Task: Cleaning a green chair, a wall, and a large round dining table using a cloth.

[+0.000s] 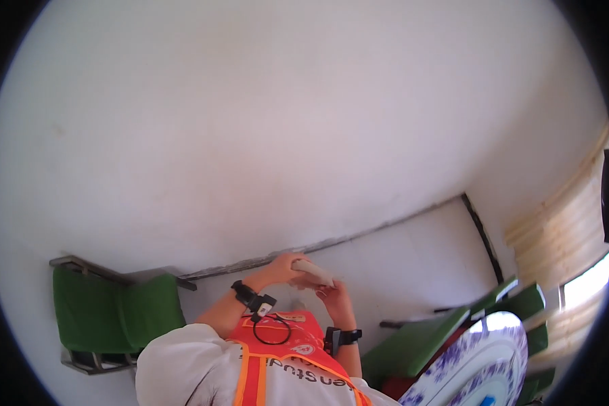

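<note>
In front of my body, low in the head view, a pale, flat, oblong object (312, 272) spans the gap between my two hands; its exact kind is too small to tell. My left hand (285, 266) is closed around its left end, thumb side up. At the other end, the fingers of my right hand (334, 292) bend around its edge, partly hidden by it. Black straps with small devices sit on both wrists, the left device (262, 308) with a looped cable. Beneath the hands is the red apron (287, 346) on my chest.
A green padded chair (152, 312) stands at the left by the white wall (284, 135). More green chairs (413, 345) are at the right, near a round-edged white and purple patterned surface (517, 331). Beige curtains (555, 230) hang at the far right.
</note>
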Action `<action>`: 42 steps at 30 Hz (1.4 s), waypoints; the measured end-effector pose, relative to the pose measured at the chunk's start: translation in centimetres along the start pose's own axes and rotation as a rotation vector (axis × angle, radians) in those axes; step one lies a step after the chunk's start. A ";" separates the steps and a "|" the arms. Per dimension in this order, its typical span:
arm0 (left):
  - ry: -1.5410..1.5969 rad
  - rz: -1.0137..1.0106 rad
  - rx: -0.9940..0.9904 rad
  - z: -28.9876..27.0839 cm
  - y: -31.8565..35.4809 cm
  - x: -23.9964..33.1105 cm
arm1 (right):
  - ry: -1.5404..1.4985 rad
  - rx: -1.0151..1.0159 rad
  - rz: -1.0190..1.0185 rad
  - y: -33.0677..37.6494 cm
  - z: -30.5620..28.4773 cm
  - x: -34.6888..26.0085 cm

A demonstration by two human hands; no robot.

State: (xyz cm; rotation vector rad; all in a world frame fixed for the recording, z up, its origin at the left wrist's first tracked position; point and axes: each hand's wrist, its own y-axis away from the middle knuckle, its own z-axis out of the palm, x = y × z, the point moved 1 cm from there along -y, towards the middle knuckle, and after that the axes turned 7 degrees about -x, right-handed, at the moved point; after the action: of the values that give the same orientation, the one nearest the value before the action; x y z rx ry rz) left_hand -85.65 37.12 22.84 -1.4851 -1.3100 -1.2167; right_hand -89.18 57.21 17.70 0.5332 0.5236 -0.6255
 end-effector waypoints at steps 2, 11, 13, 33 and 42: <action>-0.181 0.084 0.202 -2.0 -1.2 0.6 | 0.071 -0.111 0.020 -4.2 1.4 -2.9; -1.075 -0.115 1.145 -6.8 -0.8 8.4 | 0.261 -0.453 0.206 -15.3 13.1 -10.5; -1.092 -0.022 1.308 -7.0 -0.7 9.3 | 0.265 -0.580 0.169 -15.6 15.8 -11.3; -0.091 0.646 1.284 -6.7 -1.7 14.0 | 0.374 -0.966 0.208 -11.3 25.2 -14.6; 0.232 0.626 1.334 -9.9 -0.5 16.1 | 0.320 -1.005 0.170 -12.6 29.5 -11.7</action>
State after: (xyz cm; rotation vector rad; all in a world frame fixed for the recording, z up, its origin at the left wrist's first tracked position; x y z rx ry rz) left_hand -87.57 31.27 40.73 -0.6055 -0.9778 0.0262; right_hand -96.99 35.45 42.81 -0.2853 0.9928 -0.0573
